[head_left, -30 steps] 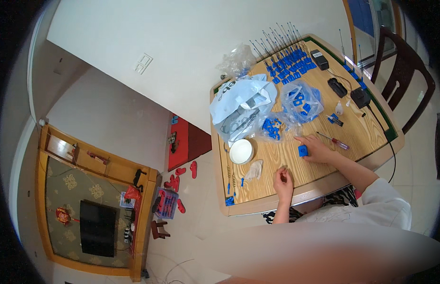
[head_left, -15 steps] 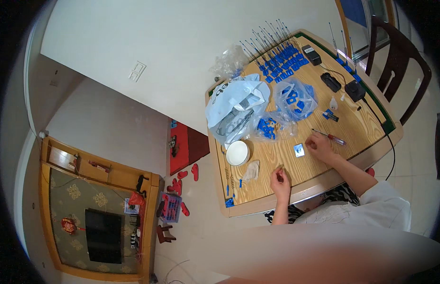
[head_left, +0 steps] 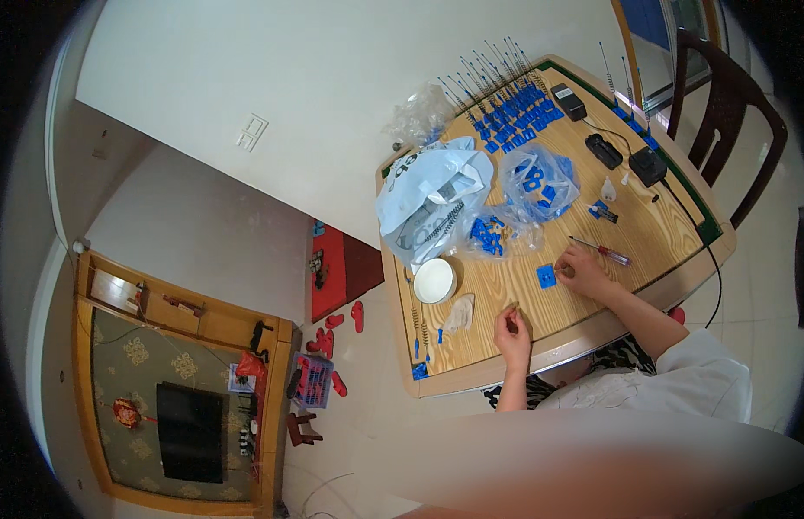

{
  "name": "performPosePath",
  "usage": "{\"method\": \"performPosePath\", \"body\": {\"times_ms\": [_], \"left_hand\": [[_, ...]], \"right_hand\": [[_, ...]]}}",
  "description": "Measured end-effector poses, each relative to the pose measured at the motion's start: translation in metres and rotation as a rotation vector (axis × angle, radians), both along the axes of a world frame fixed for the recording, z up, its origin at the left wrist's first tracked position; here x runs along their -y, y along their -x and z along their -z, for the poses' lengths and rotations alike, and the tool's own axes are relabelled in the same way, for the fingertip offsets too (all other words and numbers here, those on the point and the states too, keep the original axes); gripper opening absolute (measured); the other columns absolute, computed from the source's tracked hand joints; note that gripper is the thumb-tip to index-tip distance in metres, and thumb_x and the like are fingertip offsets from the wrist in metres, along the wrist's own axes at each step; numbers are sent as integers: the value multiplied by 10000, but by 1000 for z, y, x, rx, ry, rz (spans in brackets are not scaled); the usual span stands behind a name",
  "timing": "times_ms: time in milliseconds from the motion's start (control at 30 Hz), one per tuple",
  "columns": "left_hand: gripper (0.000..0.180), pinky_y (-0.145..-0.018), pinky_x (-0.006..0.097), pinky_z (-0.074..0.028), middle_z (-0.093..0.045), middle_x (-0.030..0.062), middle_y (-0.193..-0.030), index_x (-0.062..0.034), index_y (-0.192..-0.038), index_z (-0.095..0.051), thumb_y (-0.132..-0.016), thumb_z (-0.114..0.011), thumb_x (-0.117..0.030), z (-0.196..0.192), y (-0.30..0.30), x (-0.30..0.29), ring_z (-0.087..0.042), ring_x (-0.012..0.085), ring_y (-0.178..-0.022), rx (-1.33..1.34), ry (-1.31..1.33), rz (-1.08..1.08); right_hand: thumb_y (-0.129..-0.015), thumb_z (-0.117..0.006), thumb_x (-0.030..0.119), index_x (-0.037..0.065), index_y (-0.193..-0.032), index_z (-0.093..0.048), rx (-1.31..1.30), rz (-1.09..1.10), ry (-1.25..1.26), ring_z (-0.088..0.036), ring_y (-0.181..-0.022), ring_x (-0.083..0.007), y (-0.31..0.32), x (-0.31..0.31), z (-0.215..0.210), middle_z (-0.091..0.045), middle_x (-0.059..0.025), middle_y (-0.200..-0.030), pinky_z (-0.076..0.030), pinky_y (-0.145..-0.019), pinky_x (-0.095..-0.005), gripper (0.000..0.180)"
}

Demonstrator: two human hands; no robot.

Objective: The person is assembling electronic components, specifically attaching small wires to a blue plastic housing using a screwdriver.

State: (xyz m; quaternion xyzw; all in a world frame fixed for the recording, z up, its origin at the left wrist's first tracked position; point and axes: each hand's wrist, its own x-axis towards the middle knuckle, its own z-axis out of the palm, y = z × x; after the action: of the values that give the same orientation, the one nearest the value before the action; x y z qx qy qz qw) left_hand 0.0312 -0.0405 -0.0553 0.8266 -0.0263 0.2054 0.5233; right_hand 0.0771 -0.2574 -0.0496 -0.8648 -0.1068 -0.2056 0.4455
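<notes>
A person is sitting at the near edge of a wooden table [head_left: 514, 298], with both forearms coming in over that edge. The far half of the table is crowded, while the near strip between the hands is lying mostly bare, as is the stretch of wood toward the right corner.

The right hand [head_left: 582, 272] is resting near the middle of the near half, fingers curled and touching or just beside a small blue square part [head_left: 546, 276] that is lying flat on the wood at its left; whether the fingers are pinching it cannot be told. The part is showing as a flat, bright blue tile with a pale mark on top.

The left hand [head_left: 511, 329] is sitting close to the near edge, fingers bunched as if pinching something tiny; what it is holding is too small to make out.

A red-handled screwdriver [head_left: 603, 251] is lying just beyond the right hand. A white round bowl [head_left: 434, 280] and a crumpled cloth [head_left: 458, 313] are sitting toward the left edge. Behind them a white plastic bag [head_left: 432, 199] and a clear bag of blue parts [head_left: 538, 181] are taking up the middle. Rows of blue parts with antennas [head_left: 508, 111] are lining the far corner, and black boxes [head_left: 605, 151] are standing along the right edge.
</notes>
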Motion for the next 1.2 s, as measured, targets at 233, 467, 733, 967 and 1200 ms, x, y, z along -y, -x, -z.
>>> {"method": "performPosePath", "body": {"times_ms": [233,467,733,967,1200], "left_hand": [[152,-641,255,-470,-599,89,-834,-3,-996,-606,-853,-583,-51,-6,2,2,-571,139,-720,-5,-14,18],[153,-641,259,-472,-608,95,-846,-4,-996,-609,-854,-585,-57,-7,3,2,-577,147,-726,4,-16,6],[154,-641,268,-478,-611,99,-820,-5,-992,-611,-849,-589,-59,-5,2,2,-581,156,-701,11,-18,-8],[150,-631,260,-474,-610,93,-820,-15,-990,-615,-850,-588,-61,-8,3,3,-577,148,-697,42,-58,-7],[150,-622,252,-468,-609,85,-807,-22,-995,-616,-853,-583,-55,-12,4,5,-569,131,-693,20,-31,1]], "right_hand": [[-711,-674,111,70,-755,-594,24,-18,52,-547,-775,-236,0,1,-3,-548,-61,-797,-438,-692,-351,100],[-739,-635,69,57,-759,-570,-97,110,-215,-560,-714,-213,1,-1,-7,-540,-67,-764,-449,-631,-325,70],[-705,-674,89,59,-750,-581,52,18,-35,-562,-730,-227,2,0,-6,-546,-69,-760,-452,-648,-341,107],[-679,-698,109,69,-723,-591,76,15,63,-549,-791,-240,3,-1,-7,-551,-62,-765,-437,-698,-362,122],[-697,-678,86,60,-727,-583,-8,6,-31,-549,-776,-247,1,-1,-2,-554,-68,-759,-440,-682,-358,103]]}}
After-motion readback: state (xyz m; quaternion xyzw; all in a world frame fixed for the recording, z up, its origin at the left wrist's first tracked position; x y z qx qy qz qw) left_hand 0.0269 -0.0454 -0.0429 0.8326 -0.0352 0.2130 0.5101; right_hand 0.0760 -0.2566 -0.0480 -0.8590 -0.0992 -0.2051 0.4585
